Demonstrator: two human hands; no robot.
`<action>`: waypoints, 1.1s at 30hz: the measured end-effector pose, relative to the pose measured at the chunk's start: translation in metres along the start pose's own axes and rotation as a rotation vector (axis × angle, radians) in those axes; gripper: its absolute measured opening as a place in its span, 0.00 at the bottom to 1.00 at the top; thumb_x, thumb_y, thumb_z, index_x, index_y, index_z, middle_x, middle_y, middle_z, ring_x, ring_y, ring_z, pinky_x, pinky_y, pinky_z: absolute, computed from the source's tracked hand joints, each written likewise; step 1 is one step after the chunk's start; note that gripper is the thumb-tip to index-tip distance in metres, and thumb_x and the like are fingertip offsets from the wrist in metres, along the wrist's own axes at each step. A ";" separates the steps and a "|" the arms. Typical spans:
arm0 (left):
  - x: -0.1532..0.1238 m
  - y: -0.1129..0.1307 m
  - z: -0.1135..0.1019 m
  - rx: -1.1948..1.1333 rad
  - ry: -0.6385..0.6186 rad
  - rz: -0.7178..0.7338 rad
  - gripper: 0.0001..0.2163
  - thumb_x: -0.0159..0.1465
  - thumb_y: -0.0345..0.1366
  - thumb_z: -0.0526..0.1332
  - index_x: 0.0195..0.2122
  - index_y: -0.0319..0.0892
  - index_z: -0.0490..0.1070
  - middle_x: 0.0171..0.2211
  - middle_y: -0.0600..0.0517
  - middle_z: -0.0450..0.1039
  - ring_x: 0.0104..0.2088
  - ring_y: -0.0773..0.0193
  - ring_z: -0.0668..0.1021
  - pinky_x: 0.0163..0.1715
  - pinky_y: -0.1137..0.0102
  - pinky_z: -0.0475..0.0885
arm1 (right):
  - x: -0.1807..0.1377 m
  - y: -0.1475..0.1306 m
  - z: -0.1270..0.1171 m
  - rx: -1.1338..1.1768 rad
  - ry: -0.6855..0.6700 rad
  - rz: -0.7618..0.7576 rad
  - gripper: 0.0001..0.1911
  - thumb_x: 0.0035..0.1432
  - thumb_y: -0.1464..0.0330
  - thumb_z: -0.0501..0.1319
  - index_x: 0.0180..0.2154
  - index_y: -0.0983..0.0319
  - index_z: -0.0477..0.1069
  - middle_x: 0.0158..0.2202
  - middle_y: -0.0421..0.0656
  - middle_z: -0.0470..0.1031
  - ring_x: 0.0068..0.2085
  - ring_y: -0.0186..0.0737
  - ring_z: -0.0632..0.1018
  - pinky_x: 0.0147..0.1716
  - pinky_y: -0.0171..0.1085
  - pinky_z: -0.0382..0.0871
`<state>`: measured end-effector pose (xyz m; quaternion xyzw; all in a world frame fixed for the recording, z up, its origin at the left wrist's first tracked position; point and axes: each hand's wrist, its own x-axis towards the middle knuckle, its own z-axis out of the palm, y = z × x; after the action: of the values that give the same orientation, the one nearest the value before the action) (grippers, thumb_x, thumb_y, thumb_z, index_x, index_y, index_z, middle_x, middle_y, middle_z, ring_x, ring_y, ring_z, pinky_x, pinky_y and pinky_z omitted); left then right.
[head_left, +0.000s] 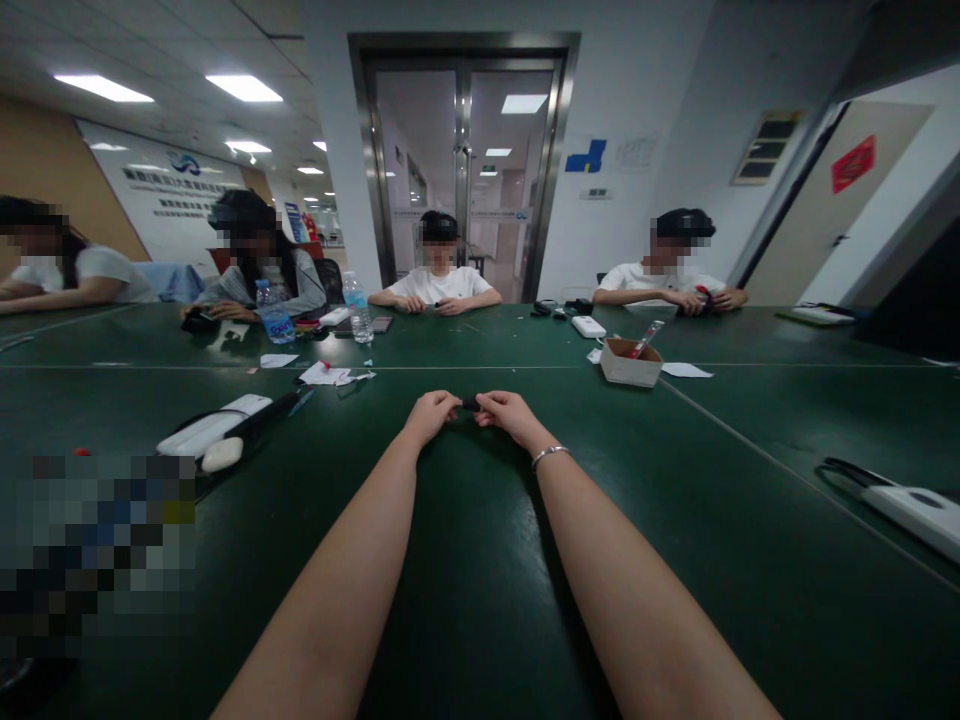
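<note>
A small dark object [471,403] is held just above the green table [480,560], between my two hands; its kind is too small to make out. My right hand [511,416], with a silver bracelet [550,456] on the wrist, pinches the object's right side. On the other side my left hand [433,416] is closed, its thumb and fingertips pressed together at the object's left end. Whether anything else is inside the left fingers is hidden.
To the left lie a white device [225,425] with a black strap and scraps of paper [326,374]. Water bottles [276,315] stand farther back. At right are a small cardboard box [630,365] and another white device [919,510]. Several people sit across the table.
</note>
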<state>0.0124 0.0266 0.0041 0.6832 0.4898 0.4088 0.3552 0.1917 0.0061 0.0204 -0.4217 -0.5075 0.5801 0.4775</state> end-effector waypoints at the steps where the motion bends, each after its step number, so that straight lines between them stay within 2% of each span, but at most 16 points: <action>1: 0.000 0.000 0.000 0.002 0.001 -0.021 0.18 0.57 0.48 0.53 0.26 0.39 0.71 0.20 0.51 0.70 0.23 0.64 0.72 0.26 0.70 0.64 | 0.000 0.000 0.000 0.000 0.001 0.001 0.05 0.60 0.76 0.59 0.31 0.70 0.71 0.21 0.43 0.73 0.21 0.30 0.75 0.22 0.25 0.72; 4: 0.000 -0.001 0.000 0.056 0.016 -0.067 0.22 0.59 0.51 0.49 0.23 0.39 0.70 0.17 0.51 0.69 0.21 0.64 0.71 0.26 0.69 0.64 | 0.000 0.000 0.000 0.002 0.001 0.002 0.04 0.60 0.76 0.59 0.32 0.70 0.70 0.21 0.43 0.73 0.21 0.30 0.75 0.22 0.25 0.73; 9: 0.000 0.000 -0.001 0.050 0.028 -0.026 0.19 0.58 0.51 0.51 0.25 0.40 0.70 0.21 0.52 0.71 0.24 0.64 0.72 0.27 0.70 0.63 | 0.002 0.002 -0.002 0.008 -0.004 -0.006 0.04 0.58 0.74 0.62 0.32 0.70 0.71 0.22 0.44 0.74 0.23 0.30 0.76 0.23 0.25 0.73; 13: 0.000 0.002 -0.001 0.138 0.043 -0.098 0.24 0.61 0.54 0.46 0.20 0.41 0.67 0.16 0.52 0.67 0.20 0.64 0.69 0.25 0.69 0.61 | 0.003 0.004 -0.003 0.000 -0.010 -0.008 0.04 0.59 0.74 0.60 0.32 0.70 0.71 0.23 0.44 0.74 0.23 0.30 0.76 0.24 0.25 0.73; 17: 0.002 -0.001 0.000 0.071 0.038 -0.068 0.21 0.59 0.52 0.50 0.23 0.41 0.69 0.19 0.52 0.69 0.22 0.64 0.71 0.25 0.70 0.62 | 0.003 0.003 -0.003 0.013 0.000 0.001 0.05 0.60 0.75 0.59 0.32 0.70 0.71 0.23 0.44 0.74 0.23 0.30 0.76 0.23 0.25 0.73; 21: 0.003 -0.003 0.001 0.044 0.021 -0.100 0.23 0.59 0.53 0.49 0.22 0.40 0.69 0.18 0.52 0.68 0.21 0.65 0.70 0.25 0.70 0.63 | 0.002 0.003 -0.002 0.016 -0.002 0.000 0.05 0.61 0.76 0.58 0.32 0.70 0.70 0.23 0.44 0.74 0.22 0.30 0.75 0.23 0.25 0.73; 25: 0.001 -0.001 0.001 0.010 0.014 -0.068 0.21 0.59 0.53 0.51 0.25 0.39 0.71 0.19 0.51 0.70 0.22 0.65 0.71 0.26 0.71 0.63 | 0.002 0.003 -0.002 0.018 0.008 -0.005 0.04 0.60 0.76 0.59 0.32 0.70 0.71 0.22 0.44 0.73 0.22 0.30 0.76 0.23 0.25 0.73; 29: -0.001 0.001 0.000 0.065 0.017 -0.056 0.23 0.59 0.54 0.49 0.21 0.40 0.69 0.17 0.52 0.67 0.20 0.66 0.69 0.26 0.70 0.62 | 0.002 0.002 -0.002 0.019 0.011 0.003 0.04 0.59 0.75 0.60 0.31 0.70 0.71 0.22 0.43 0.73 0.22 0.30 0.75 0.23 0.25 0.73; 33: -0.002 0.001 0.000 0.060 0.046 -0.052 0.21 0.59 0.53 0.51 0.24 0.40 0.70 0.20 0.51 0.69 0.23 0.64 0.71 0.26 0.70 0.63 | 0.002 0.002 -0.002 0.017 0.012 0.001 0.04 0.59 0.74 0.61 0.32 0.69 0.71 0.22 0.43 0.73 0.22 0.29 0.75 0.23 0.24 0.73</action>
<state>0.0123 0.0244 0.0051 0.6711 0.5274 0.4001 0.3336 0.1930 0.0085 0.0177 -0.4214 -0.4993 0.5821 0.4841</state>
